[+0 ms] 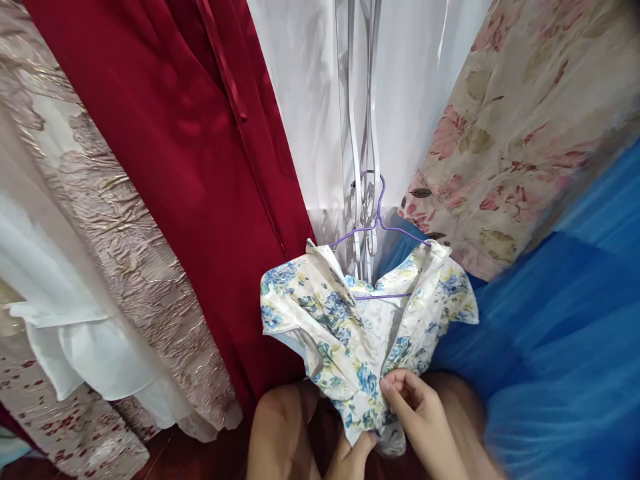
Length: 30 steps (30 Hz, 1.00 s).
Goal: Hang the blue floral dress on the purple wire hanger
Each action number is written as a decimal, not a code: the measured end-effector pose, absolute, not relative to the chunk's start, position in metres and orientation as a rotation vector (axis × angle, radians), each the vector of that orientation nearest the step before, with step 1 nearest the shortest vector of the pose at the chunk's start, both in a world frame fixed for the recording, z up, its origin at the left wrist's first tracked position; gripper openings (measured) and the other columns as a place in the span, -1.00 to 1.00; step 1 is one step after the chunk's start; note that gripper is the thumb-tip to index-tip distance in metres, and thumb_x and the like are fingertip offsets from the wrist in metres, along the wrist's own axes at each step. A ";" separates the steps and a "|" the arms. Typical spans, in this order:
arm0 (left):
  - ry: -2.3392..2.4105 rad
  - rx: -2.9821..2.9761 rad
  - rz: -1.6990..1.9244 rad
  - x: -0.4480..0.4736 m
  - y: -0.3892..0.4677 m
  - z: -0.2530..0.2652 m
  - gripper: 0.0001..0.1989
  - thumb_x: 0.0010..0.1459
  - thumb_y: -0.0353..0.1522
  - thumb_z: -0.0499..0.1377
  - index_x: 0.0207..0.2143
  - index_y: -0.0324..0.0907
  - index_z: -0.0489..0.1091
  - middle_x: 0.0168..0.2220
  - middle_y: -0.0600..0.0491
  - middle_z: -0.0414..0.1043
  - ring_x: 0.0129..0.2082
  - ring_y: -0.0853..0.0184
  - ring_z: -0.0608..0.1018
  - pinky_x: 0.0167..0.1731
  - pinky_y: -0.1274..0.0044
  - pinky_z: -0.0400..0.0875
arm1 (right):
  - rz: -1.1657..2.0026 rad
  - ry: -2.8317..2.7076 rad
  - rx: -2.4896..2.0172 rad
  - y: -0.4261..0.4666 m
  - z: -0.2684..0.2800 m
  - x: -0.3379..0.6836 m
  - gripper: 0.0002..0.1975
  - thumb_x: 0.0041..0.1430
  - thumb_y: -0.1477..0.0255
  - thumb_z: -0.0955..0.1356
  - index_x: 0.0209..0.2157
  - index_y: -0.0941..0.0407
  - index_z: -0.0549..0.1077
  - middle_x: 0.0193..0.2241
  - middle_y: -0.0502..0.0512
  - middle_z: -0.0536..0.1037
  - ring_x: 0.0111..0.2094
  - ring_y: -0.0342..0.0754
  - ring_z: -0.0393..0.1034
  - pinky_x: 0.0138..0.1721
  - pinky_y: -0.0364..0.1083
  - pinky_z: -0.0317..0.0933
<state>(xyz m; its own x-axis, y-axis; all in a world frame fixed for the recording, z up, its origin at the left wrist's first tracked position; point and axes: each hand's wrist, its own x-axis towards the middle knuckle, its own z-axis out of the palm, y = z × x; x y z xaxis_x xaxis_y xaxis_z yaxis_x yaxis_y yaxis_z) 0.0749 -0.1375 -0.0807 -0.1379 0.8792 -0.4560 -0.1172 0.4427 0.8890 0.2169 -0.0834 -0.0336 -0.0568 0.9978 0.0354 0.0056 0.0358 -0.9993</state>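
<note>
A white short-sleeved floral top [330,320] with blue and yellow flowers hangs on a purple hanger [381,203], its front parted in a deep V. My right hand [417,403] pinches the front edge of the top with thumb and fingertips, at the bottom of the V. Lower down, my left hand [354,453] grips the hem area from below; the cloth partly hides its fingers. Between my knees the lower part of the top is bunched up.
Long garments hang all around: a red dress [200,173], a pink textured dress [145,233] and white cloth [300,87] with dangling straps [354,133]. Right of these are a pink floral dress [530,153] and blue tulle [565,353]. My knee [280,427] is close by, above a dark floor.
</note>
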 end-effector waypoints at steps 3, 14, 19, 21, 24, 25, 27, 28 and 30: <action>1.408 0.809 0.999 0.083 -0.134 -0.081 -0.60 0.08 -0.18 0.22 -0.06 -0.17 0.54 0.07 -0.07 0.49 0.32 0.02 0.24 0.34 0.28 0.00 | 1.310 -1.252 -1.157 -0.087 -0.035 0.226 -0.60 0.21 0.06 0.37 -0.31 0.16 0.43 -0.62 -0.10 0.22 -0.56 -0.16 0.06 -0.53 -0.17 -0.04; 1.632 0.607 1.787 0.051 -0.130 -0.081 -0.54 0.02 -0.15 0.26 -0.08 -0.23 0.47 -0.12 -0.11 0.53 -0.01 0.00 0.52 0.04 0.26 0.40 | 1.259 -1.353 -1.136 -0.089 -0.036 0.227 -0.67 0.27 0.16 0.34 -0.39 0.15 0.40 -0.56 0.02 0.42 -0.50 -0.09 0.29 -0.43 -0.14 0.12; 1.741 0.976 2.042 0.057 -0.141 -0.071 -0.60 0.05 -0.22 0.33 -0.09 -0.19 0.43 -0.13 -0.07 0.49 -0.07 0.11 0.54 0.00 0.34 0.43 | 1.254 -1.391 -1.099 -0.107 -0.042 0.227 -0.71 0.28 0.22 0.32 -0.40 0.15 0.39 -0.56 0.01 0.43 -0.50 -0.10 0.31 -0.40 -0.13 0.17; 1.606 1.243 1.826 0.075 -0.144 -0.066 -0.63 0.10 -0.25 0.31 -0.05 -0.18 0.42 -0.10 -0.09 0.49 -0.07 0.13 0.54 -0.01 0.37 0.44 | 1.226 -1.436 -1.104 -0.116 -0.034 0.224 -0.72 0.28 0.24 0.33 -0.41 0.15 0.41 -0.56 0.01 0.44 -0.50 -0.10 0.31 -0.41 -0.14 0.17; 1.473 1.382 1.631 0.099 -0.145 -0.055 -0.73 0.25 -0.28 0.19 -0.03 -0.16 0.40 -0.09 -0.08 0.49 -0.07 0.17 0.54 -0.03 0.41 0.43 | 1.145 -1.561 -1.106 -0.126 -0.014 0.223 -0.76 0.27 0.28 0.33 -0.39 0.15 0.44 -0.54 0.03 0.47 -0.50 -0.09 0.33 -0.41 -0.14 0.18; 1.461 1.403 1.619 0.103 -0.145 -0.051 -0.79 0.28 -0.29 0.15 -0.07 -0.16 0.41 -0.13 -0.06 0.50 -0.11 0.20 0.55 -0.06 0.43 0.42 | 1.099 -1.610 -1.095 -0.128 -0.007 0.225 -0.77 0.29 0.29 0.32 -0.39 0.14 0.45 -0.53 0.04 0.49 -0.49 -0.08 0.35 -0.41 -0.14 0.17; 1.455 1.503 1.607 0.104 -0.143 -0.040 -0.86 0.31 -0.31 0.11 -0.22 -0.17 0.42 -0.26 -0.01 0.49 -0.22 0.25 0.54 -0.16 0.48 0.41 | 0.968 -1.698 -1.074 -0.129 0.006 0.230 -0.77 0.32 0.29 0.29 -0.36 0.12 0.46 -0.51 0.05 0.51 -0.48 -0.06 0.37 -0.41 -0.13 0.17; 1.451 1.574 1.598 0.102 -0.143 -0.034 -0.86 0.30 -0.32 0.11 -0.28 -0.18 0.41 -0.32 0.01 0.47 -0.27 0.27 0.53 -0.20 0.50 0.40 | 0.889 -1.736 -1.073 -0.129 0.011 0.234 -0.77 0.33 0.30 0.28 -0.34 0.10 0.47 -0.51 0.05 0.51 -0.47 -0.05 0.38 -0.40 -0.13 0.17; 1.442 1.704 1.560 0.096 -0.144 -0.023 -0.85 0.29 -0.36 0.11 -0.35 -0.18 0.40 -0.38 0.04 0.43 -0.33 0.30 0.50 -0.25 0.52 0.38 | 0.734 -1.814 -1.078 -0.124 0.021 0.242 -0.78 0.35 0.31 0.26 -0.30 0.08 0.47 -0.49 0.05 0.53 -0.46 -0.03 0.40 -0.39 -0.12 0.17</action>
<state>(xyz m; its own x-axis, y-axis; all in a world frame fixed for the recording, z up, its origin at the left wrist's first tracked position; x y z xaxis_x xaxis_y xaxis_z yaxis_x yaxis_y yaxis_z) 0.0958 -0.1437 -0.0230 -0.1646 0.8666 0.4710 0.4012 -0.3775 0.8346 0.2425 -0.1243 0.0208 -0.2398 0.8917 0.3838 0.3745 0.4497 -0.8109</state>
